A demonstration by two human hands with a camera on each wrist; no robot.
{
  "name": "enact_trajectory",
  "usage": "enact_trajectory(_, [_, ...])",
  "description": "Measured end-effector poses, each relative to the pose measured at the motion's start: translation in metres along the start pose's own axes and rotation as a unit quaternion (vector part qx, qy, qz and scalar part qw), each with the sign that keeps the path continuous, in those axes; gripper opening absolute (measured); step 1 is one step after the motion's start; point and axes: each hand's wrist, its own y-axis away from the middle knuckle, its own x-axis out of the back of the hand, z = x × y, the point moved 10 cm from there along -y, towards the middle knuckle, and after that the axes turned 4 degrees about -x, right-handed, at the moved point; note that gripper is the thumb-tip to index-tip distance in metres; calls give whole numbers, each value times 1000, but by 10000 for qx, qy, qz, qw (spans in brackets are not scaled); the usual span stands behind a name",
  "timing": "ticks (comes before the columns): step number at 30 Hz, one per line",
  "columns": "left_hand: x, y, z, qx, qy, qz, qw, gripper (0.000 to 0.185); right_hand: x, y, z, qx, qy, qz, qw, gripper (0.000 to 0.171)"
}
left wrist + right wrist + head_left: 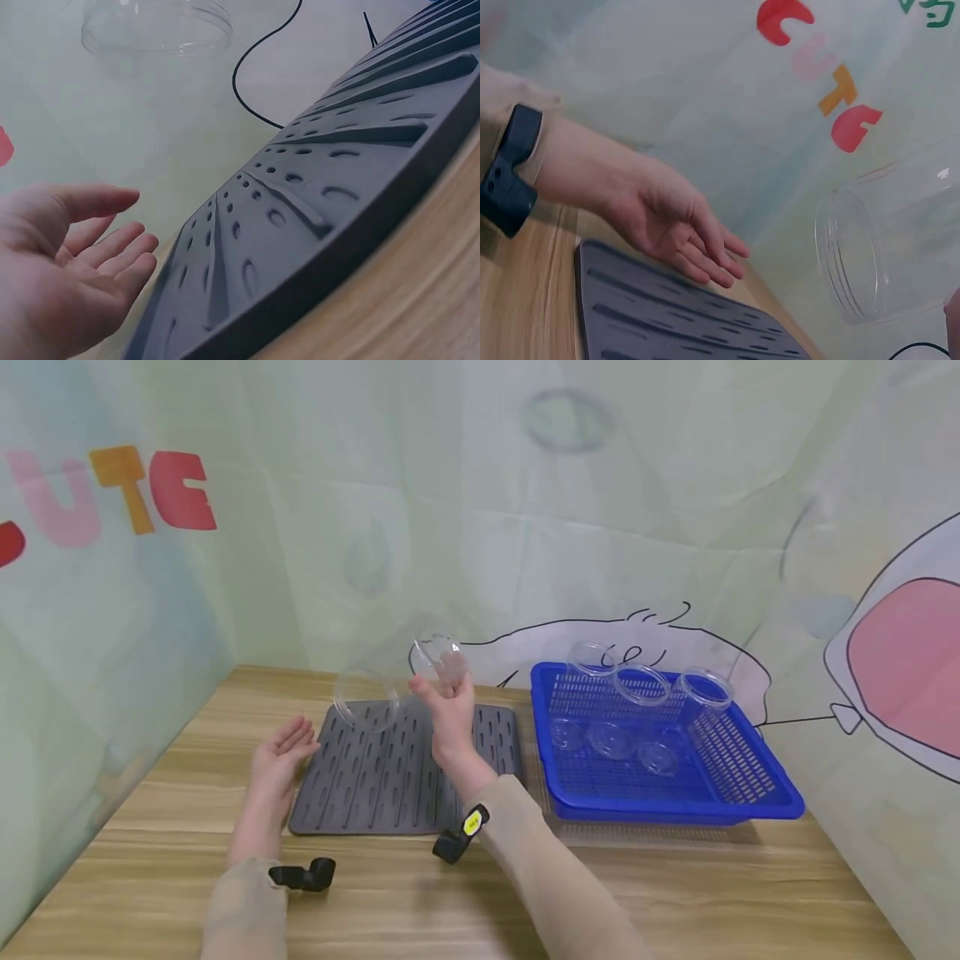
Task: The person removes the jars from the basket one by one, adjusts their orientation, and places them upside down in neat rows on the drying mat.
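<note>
Head view: right hand (pixel 450 710) raised above the grey mat (pixel 397 768), fingers curled round the closed base end of a clear jar (pixel 397 681); grip is holding the jar by that end, seemingly so the mouth stays free. Jar lies on its side in the air, long axis roughly level, mouth pointing to the person's left and slightly toward the camera. Left hand (pixel 279 758) rests at the mat's left edge, palm up, fingers relaxed, holding nothing; grip wide. Blue basket (pixel 750 777) on the counter (pixel 675 893) just right of the mat holds three more clear jars upright. Left wrist view: left hand (pixel 67 262) open beside the mat (pixel 337 195), jar (pixel 157 30) overhead, apart from the fingers. Right wrist view: jar (pixel 892 247) mouth faces the open left hand (pixel 675 225), well clear of the mat (pixel 667 315).
</note>
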Motion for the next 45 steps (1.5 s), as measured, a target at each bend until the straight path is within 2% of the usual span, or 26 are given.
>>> enact_trajectory(4, [1, 1, -4, 32, -261, -85, 9996, 68, -11, -1, 6, 157, 540, -227, 9982, 112])
enact_trajectory(9, [-1, 1, -7, 101, -319, -146, 9993, 67, -18, -3, 16, 60, 1208, -288, 9922, 99])
enact_trajectory(13, [-2, 1, -8, 122, -281, -117, 9995, 67, -23, -6, 25, -89, 1654, -320, 9857, 98])
enact_trajectory(19, [-2, 1, -10, 174, -228, -88, 9995, 67, -30, -8, 38, -128, 1885, -497, 9807, 100])
enact_trajectory(25, [-1, 2, -14, 267, -54, -81, 9996, 69, -35, -8, 45, -15, 2299, -661, 9710, 100])
enact_trajectory(34, [1, 1, -16, 349, -126, 10, 9993, 72, -39, -10, 52, -164, 2576, -449, 9651, 99])
enact_trajectory(45, [2, -2, -16, 322, -187, 68, 9993, 74, -53, -13, 55, -320, 3437, -761, 9354, 106])
